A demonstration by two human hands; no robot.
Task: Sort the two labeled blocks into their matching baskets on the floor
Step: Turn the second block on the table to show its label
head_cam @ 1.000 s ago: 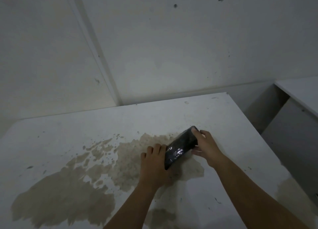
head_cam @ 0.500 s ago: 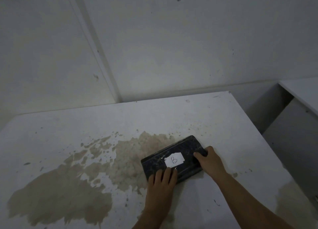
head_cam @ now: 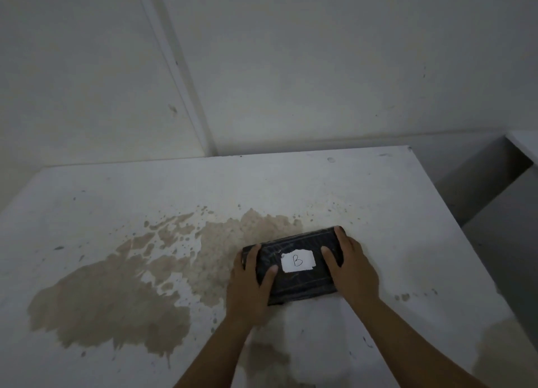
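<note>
A black wrapped block lies flat on the white table, right of centre. A white paper label marked "B" faces up on its top. My left hand grips the block's left end, thumb on top. At the right end my right hand wraps around it, fingers over the far corner. Only this one block is in view, and no baskets or floor show.
Large brown stains spread across the table's left and middle. The table's right edge drops to a gap, with another white surface at the far right. White walls meet in a corner behind the table.
The block stood on edge in both hands, then was laid flat with the "B" label up. My left hand shifted from the near side to the left end.
</note>
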